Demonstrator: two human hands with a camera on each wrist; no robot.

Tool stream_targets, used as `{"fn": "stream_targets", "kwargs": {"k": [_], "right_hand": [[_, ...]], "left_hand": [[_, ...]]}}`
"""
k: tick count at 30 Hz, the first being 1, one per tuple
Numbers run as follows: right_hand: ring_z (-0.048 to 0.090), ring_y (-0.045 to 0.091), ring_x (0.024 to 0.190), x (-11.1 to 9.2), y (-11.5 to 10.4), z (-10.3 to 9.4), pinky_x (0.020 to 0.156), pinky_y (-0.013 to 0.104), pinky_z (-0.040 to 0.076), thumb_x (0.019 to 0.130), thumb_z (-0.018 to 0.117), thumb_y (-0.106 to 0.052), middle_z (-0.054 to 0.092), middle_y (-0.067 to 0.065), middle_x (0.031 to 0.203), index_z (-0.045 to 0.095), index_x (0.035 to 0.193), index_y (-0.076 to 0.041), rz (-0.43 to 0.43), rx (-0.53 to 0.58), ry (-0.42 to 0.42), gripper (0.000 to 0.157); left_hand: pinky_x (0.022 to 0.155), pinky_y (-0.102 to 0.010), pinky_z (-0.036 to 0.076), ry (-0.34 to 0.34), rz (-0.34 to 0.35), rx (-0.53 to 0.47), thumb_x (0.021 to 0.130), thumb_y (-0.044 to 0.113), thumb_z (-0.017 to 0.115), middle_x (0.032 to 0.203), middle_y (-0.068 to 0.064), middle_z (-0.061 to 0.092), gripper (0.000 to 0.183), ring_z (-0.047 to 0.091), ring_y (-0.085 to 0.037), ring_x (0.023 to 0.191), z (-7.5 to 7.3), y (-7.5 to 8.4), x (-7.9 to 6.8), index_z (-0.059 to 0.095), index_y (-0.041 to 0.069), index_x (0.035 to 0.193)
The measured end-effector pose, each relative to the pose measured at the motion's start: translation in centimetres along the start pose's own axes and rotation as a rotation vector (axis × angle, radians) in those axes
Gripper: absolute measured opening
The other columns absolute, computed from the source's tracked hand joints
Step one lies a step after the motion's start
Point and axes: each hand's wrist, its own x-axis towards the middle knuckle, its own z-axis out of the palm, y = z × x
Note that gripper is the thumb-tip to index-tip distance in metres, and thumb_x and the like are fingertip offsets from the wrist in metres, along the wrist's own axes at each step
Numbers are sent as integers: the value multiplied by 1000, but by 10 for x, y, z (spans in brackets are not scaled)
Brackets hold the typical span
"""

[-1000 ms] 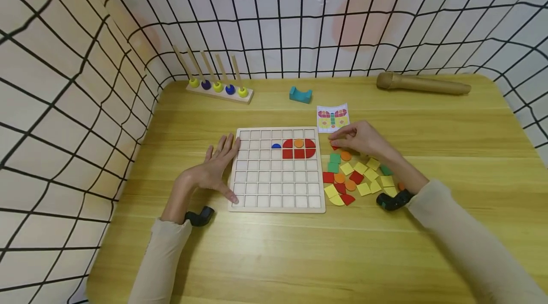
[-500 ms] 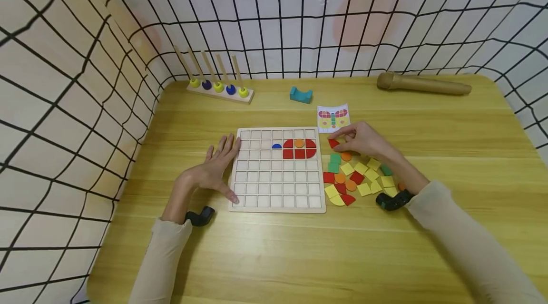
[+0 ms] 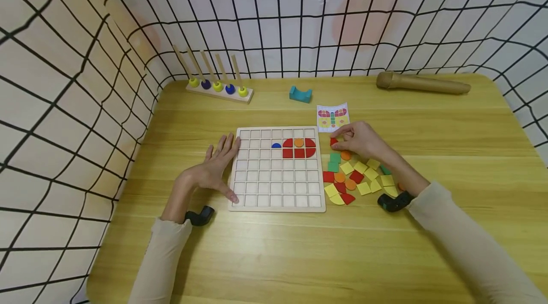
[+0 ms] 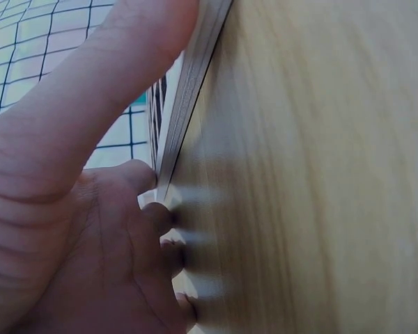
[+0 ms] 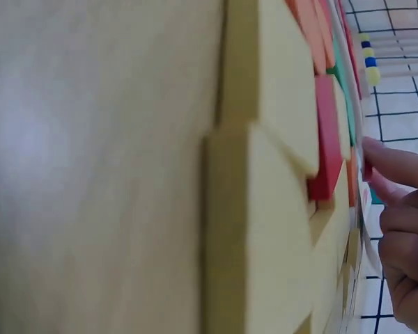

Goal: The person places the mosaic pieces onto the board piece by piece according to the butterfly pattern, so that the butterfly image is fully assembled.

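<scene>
My left hand (image 3: 211, 171) lies spread against the left edge of the wooden grid board (image 3: 257, 209), thumb near the front corner. In the left wrist view the thumb and fingertips touch the board's side (image 4: 188, 90). On the board sit red pieces (image 3: 299, 153) in a rounded block with an orange disc (image 3: 298, 142), and a blue half disc (image 3: 276, 145). Just right of the board my right hand (image 3: 361, 140) pinches a small red tile (image 3: 333, 142) between thumb and forefinger. Its full outline is partly hidden by the fingers.
Loose yellow, red, green and orange tiles (image 3: 364, 189) lie scattered right of the board. A butterfly pattern card (image 3: 329, 116) is behind the right hand. Farther back are a peg stand with beads (image 3: 222, 94), a teal block (image 3: 301, 95) and a brown stick (image 3: 428, 85). Netting surrounds the table.
The red tile in my right fingers has turned and shows differently between them. The right hand has stayed in about the same place, and the left hand has not moved.
</scene>
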Motion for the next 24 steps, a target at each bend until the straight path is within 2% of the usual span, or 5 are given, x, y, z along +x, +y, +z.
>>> {"fn": "stream_targets", "kwargs": {"k": [5, 9, 13, 19, 24], "right_hand": [[27, 8, 52, -2, -7, 5, 55, 25, 28, 94, 78, -25, 27, -7, 57, 74, 118, -4, -36, 42, 21, 33], [24, 10, 52, 0, -24, 16, 58, 24, 32, 93, 79, -23, 23, -6, 57, 76, 117, -4, -83, 120, 28, 30], [22, 12, 53, 7, -48, 35, 63, 27, 34, 93, 79, -19, 22, -6, 56, 76, 115, -4, -103, 183, 23, 27], [24, 14, 53, 25, -81, 68, 59, 28, 29, 92, 79, -15, 25, -5, 55, 77, 114, -3, -77, 240, 2, 25], [25, 14, 54, 43, -101, 91, 57, 26, 24, 89, 82, -13, 26, -5, 56, 78, 111, -2, -67, 231, 18, 25]], "left_hand": [[124, -66, -18, 2, 4, -4, 59, 46, 100, 168, -17, -33, 162, -32, -38, 156, 0, -1, 1, -17, 9, 164], [125, -66, -18, 2, -1, 4, 59, 46, 100, 168, -17, -33, 162, -31, -38, 156, 0, -1, 1, -17, 10, 164], [125, -65, -17, 4, -2, 8, 59, 47, 100, 168, -17, -33, 162, -31, -38, 156, 0, -2, 1, -18, 10, 164], [124, -66, -17, 5, -2, 13, 59, 47, 99, 168, -17, -33, 161, -32, -38, 156, 0, -3, 1, -17, 9, 164], [124, -67, -16, 4, -2, 29, 61, 49, 99, 168, -18, -32, 160, -30, -39, 156, -1, -2, 2, -17, 9, 164]]}}
